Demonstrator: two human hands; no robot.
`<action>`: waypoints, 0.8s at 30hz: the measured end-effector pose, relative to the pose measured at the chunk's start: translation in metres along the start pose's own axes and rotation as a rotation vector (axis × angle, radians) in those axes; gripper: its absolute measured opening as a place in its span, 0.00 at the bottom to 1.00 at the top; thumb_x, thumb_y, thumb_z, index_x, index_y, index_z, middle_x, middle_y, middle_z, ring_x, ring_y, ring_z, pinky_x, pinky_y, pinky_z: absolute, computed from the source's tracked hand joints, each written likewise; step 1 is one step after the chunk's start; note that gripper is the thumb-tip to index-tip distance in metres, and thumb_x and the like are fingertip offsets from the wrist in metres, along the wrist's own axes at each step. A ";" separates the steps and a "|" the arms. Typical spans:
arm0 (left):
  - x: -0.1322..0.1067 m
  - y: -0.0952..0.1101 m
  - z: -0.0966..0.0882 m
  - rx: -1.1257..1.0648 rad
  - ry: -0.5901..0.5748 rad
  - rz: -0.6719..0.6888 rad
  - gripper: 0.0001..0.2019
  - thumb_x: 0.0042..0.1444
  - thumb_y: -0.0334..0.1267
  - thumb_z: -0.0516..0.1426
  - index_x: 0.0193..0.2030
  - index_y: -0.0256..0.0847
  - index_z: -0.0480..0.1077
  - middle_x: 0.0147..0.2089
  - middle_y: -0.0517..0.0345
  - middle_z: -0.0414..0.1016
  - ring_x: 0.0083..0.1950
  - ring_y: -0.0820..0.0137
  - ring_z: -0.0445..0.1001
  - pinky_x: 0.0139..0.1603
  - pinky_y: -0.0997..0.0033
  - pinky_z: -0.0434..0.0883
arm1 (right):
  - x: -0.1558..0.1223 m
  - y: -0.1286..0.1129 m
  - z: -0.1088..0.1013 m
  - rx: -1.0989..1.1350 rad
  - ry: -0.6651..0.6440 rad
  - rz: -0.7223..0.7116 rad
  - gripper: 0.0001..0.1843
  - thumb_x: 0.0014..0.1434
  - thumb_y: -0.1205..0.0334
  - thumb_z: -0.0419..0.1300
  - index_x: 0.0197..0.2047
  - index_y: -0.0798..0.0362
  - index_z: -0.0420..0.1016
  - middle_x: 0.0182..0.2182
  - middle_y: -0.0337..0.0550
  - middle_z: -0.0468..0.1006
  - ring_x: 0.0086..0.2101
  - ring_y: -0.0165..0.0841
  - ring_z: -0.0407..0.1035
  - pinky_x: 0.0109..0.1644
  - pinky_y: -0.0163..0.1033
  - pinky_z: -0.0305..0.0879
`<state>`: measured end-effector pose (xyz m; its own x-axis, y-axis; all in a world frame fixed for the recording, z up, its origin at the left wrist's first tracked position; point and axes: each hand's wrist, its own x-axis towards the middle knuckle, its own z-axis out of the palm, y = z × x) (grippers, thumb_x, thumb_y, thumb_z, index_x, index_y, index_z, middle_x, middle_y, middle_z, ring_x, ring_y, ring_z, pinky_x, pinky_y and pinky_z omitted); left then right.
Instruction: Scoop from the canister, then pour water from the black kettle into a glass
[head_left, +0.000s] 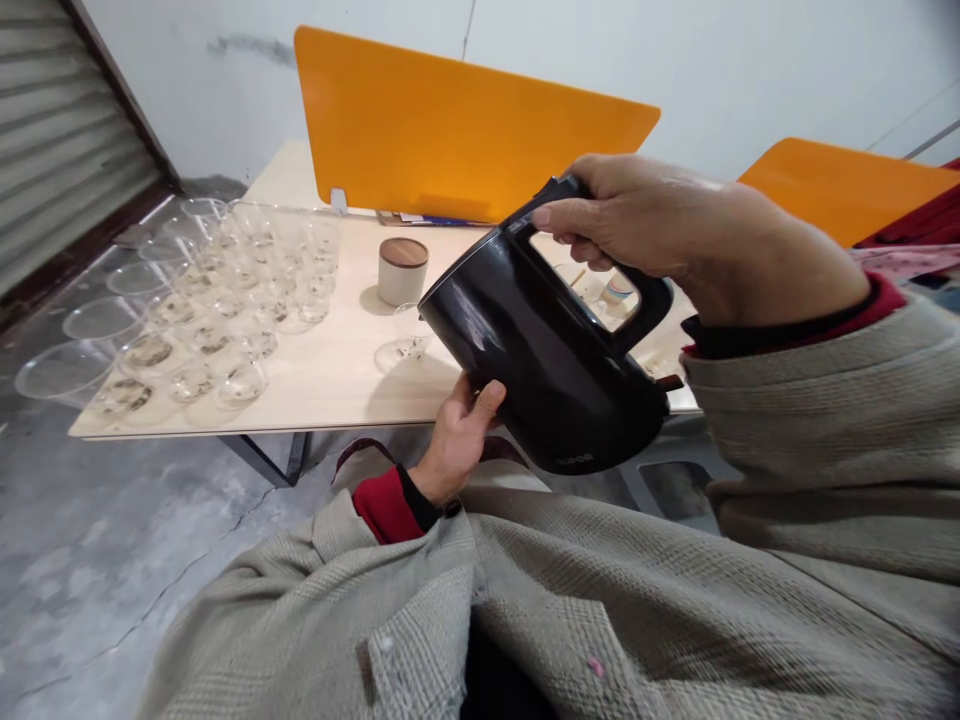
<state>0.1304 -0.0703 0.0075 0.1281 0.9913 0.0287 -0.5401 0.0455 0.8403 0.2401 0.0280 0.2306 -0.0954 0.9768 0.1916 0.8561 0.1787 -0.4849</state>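
Note:
A black electric kettle (555, 370) is tilted over the table, its spout end down to the left. My right hand (637, 215) is closed around its handle. Low on the near side, my left hand (457, 440) rests against the kettle body with the thumb up; its fingers are partly hidden behind the kettle. Just under the spout a clear plastic cup (409, 350) stands on the table, with dark bits like dry leaves at its bottom. Whether liquid is flowing cannot be made out.
Rows of clear plastic cups (214, 300) with dark bits in them cover the left of the wooden table (337, 390). A cream canister (403, 280) with a wooden lid stands behind the single cup. An orange divider (465, 130) runs along the back; small items sit behind the kettle.

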 end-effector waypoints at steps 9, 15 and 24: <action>0.001 0.000 0.000 -0.078 -0.033 -0.025 0.32 0.59 0.65 0.68 0.60 0.45 0.74 0.66 0.48 0.80 0.70 0.49 0.74 0.66 0.45 0.79 | 0.002 -0.010 0.001 -0.141 -0.004 0.058 0.19 0.67 0.70 0.64 0.28 0.46 0.62 0.16 0.32 0.67 0.17 0.29 0.60 0.23 0.37 0.52; -0.001 0.003 0.002 -0.095 -0.009 -0.036 0.33 0.58 0.64 0.68 0.61 0.44 0.74 0.66 0.48 0.79 0.70 0.51 0.75 0.65 0.47 0.79 | 0.003 -0.012 -0.002 -0.205 -0.073 0.024 0.18 0.70 0.68 0.62 0.30 0.47 0.62 0.19 0.32 0.68 0.18 0.26 0.62 0.23 0.35 0.56; -0.003 0.006 0.005 -0.102 0.024 -0.045 0.34 0.58 0.63 0.69 0.62 0.42 0.75 0.68 0.46 0.78 0.72 0.49 0.73 0.65 0.48 0.78 | 0.010 -0.013 -0.003 -0.257 -0.102 0.004 0.16 0.71 0.65 0.62 0.31 0.48 0.63 0.21 0.33 0.70 0.19 0.27 0.64 0.24 0.36 0.58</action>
<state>0.1312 -0.0732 0.0154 0.1351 0.9906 -0.0216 -0.6160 0.1011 0.7812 0.2298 0.0350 0.2407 -0.1310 0.9866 0.0970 0.9562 0.1516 -0.2505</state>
